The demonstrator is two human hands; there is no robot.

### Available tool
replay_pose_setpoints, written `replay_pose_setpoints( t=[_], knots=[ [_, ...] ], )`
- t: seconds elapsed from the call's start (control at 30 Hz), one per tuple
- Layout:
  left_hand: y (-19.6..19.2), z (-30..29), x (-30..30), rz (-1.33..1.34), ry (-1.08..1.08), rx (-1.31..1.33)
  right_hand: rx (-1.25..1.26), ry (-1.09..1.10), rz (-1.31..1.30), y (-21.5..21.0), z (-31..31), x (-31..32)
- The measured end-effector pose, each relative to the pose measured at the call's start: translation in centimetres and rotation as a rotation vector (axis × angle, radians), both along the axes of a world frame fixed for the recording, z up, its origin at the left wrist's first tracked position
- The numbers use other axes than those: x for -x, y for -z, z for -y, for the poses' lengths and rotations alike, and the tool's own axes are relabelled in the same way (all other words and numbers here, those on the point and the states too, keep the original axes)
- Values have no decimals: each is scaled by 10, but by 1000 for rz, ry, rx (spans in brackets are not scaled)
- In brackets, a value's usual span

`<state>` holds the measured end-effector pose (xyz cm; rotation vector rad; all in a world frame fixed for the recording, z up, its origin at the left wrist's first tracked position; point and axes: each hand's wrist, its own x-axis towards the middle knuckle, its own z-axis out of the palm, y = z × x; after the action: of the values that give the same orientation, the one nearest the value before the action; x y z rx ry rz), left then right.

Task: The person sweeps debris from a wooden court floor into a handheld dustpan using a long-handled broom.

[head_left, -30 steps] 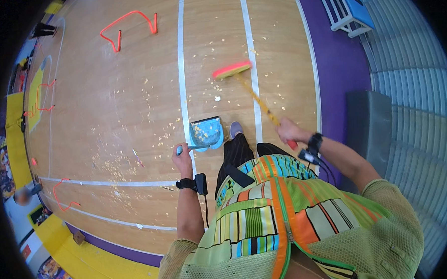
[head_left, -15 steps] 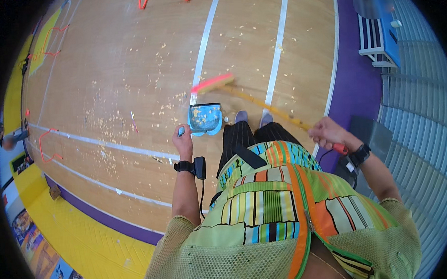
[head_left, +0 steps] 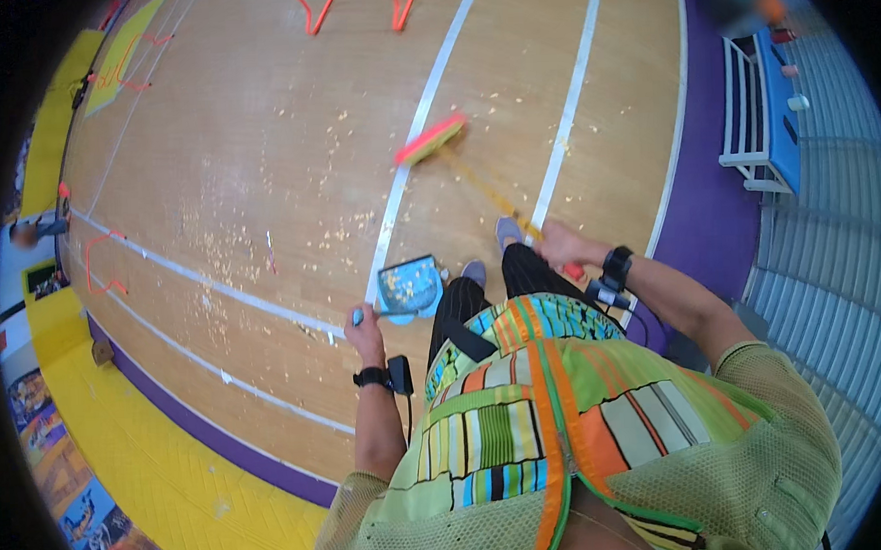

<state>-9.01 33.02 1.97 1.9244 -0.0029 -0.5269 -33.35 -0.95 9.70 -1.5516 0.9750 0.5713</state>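
Blue dustpan [head_left: 409, 286], one broom [head_left: 431, 140], two hands [head_left: 366, 326]

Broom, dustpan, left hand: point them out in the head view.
broom [head_left: 431, 139], head view, on the pink and yellow bristle head.
dustpan [head_left: 409, 286], head view, on the middle of the blue pan.
left hand [head_left: 367, 327], head view, on the back of the hand gripping the dustpan handle.

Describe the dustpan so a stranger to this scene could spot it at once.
Start from the wooden gym floor with its white lines and scattered pale crumbs, then look just ahead of the person's grey shoes. There the left hand holds a blue dustpan by its handle, low beside a white line. It is the only blue, square-edged tray there; the broom head farther out is pink and yellow.
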Motion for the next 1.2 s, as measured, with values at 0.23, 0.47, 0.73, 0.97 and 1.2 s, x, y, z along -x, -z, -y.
replay_pose_setpoints(
  t=[0.23, 0.47, 0.73, 0.97, 1.2],
  knots=[
    [6, 17, 3, 19, -71, -16, -210, -275, 69, -42, 38, 47],
    [-21, 15, 20, 33, -240, -58, -465, 17, -68, -65, 100, 96],
    [-53, 3, 55, 84, -385, -120, -385, 624, 78, -10, 195, 96],
    [-66, -7, 60, 69, -433, -151, -70, 662, 209, 34, 252, 21],
    [-60, -7, 35, 58, -494, -107, -231, 460, 12, 5, 189, -14]
  ],
)
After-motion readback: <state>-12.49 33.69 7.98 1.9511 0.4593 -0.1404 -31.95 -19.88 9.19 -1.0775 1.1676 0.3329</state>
